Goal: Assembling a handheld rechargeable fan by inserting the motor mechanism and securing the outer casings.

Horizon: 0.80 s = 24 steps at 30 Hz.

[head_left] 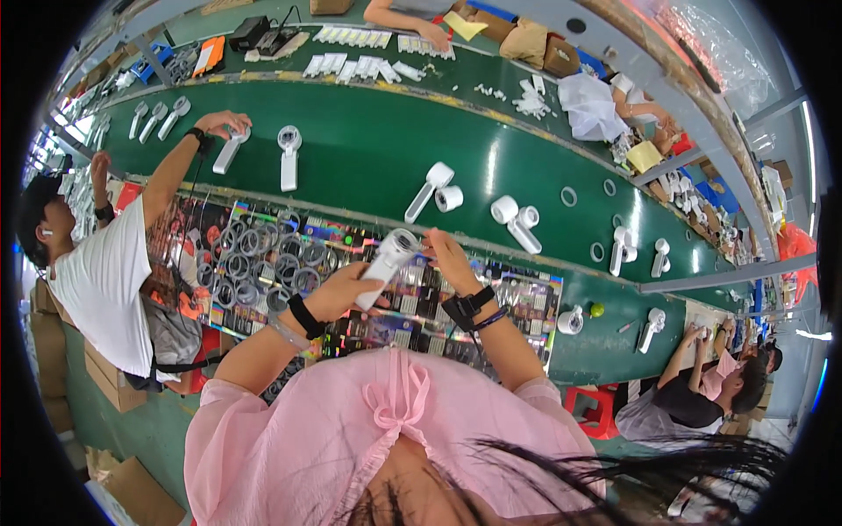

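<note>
Fan [386, 263] pinched in left fingers [354, 275], right fingers [444, 248] spread nearby, well-spaced fans [288, 167] past worktop's near edge [351, 221]

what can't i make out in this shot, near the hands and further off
All in the head view:
- Left hand: some fingers, hidden by the white handheld fan.
- Right hand: whether its fingertips touch the fan, too small to tell.
- Grey rings: exact count, hidden by overlap.
- Far co-worker: head, cut off by top edge.
</note>
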Each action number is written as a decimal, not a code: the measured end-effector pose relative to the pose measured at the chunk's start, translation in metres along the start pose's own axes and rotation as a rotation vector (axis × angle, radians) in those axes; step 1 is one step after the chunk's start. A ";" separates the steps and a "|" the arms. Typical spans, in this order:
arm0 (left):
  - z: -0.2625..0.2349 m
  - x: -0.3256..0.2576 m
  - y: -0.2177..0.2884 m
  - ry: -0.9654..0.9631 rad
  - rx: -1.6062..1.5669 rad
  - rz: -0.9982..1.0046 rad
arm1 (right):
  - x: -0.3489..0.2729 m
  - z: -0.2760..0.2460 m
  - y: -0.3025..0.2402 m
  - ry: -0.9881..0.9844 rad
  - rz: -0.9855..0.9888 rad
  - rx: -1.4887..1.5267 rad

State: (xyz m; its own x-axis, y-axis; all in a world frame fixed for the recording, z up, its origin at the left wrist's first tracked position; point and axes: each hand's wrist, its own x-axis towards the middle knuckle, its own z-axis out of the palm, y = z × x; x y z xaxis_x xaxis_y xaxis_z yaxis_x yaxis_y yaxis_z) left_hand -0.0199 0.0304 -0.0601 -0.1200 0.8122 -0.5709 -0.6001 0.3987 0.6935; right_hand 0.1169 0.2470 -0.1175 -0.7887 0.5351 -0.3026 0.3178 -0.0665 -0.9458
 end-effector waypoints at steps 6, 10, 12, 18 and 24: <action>-0.071 0.129 0.030 0.353 -0.053 0.147 | 0.057 -0.048 0.041 0.326 -0.260 -0.549; -0.123 0.208 0.050 0.423 -0.062 0.262 | 0.104 -0.046 0.029 0.471 -0.467 -0.739; -0.158 0.223 0.041 0.617 0.096 0.341 | 0.123 -0.027 0.022 0.418 -0.424 -0.740; -0.049 0.202 0.092 1.315 1.139 0.401 | 0.138 -0.045 0.040 0.340 -0.389 -0.722; -0.019 0.251 0.037 0.798 0.854 0.590 | 0.111 -0.027 0.016 0.301 -0.371 -0.207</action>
State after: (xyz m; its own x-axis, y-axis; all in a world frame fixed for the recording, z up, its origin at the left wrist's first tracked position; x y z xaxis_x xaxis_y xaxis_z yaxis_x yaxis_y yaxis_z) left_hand -0.0875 0.2411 -0.1863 -0.8004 0.5993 0.0159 0.3560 0.4539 0.8168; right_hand 0.0487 0.3277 -0.1634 -0.6913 0.7117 0.1245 0.1671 0.3251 -0.9308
